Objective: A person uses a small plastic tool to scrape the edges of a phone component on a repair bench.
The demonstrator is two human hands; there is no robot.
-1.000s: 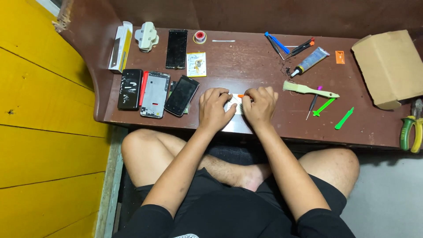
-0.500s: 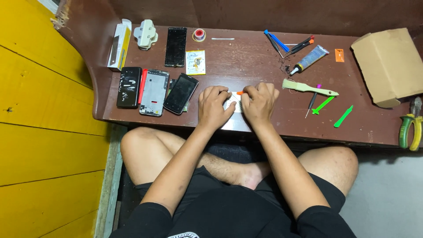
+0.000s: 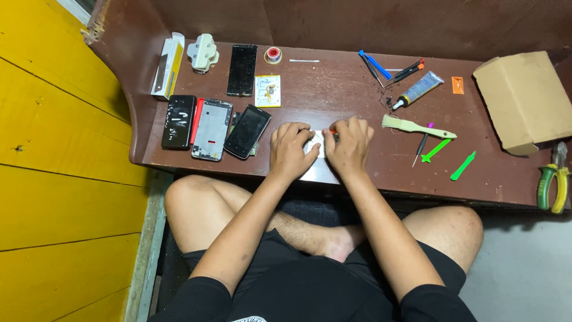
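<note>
- A white flat device is lain at the near edge of the brown table, at the centre of the view; most of it is covered by both hands.
- The left hand is pressed on the device's left part with fingers curled; whether anything is pinched in its grip cannot be told.
- The right hand is laid on the device's right part; a small orange-tipped tool is grasped in its clenched grip, only the tip being seen between the two hands.
- At nine o'clock of the hands, three phones are ranged side by side: a black phone tilted, a silver opened phone, a black panel.
- At three o'clock, a pale spatula, a thin screwdriver and two green pry tools are found near together.
- At one o'clock, a glue tube and blue tweezers are seen; further right, a cardboard box.
- At the far right edge, green-handled pliers are lain.
- At eleven o'clock, a dark screen and a small solder reel are placed.
</note>
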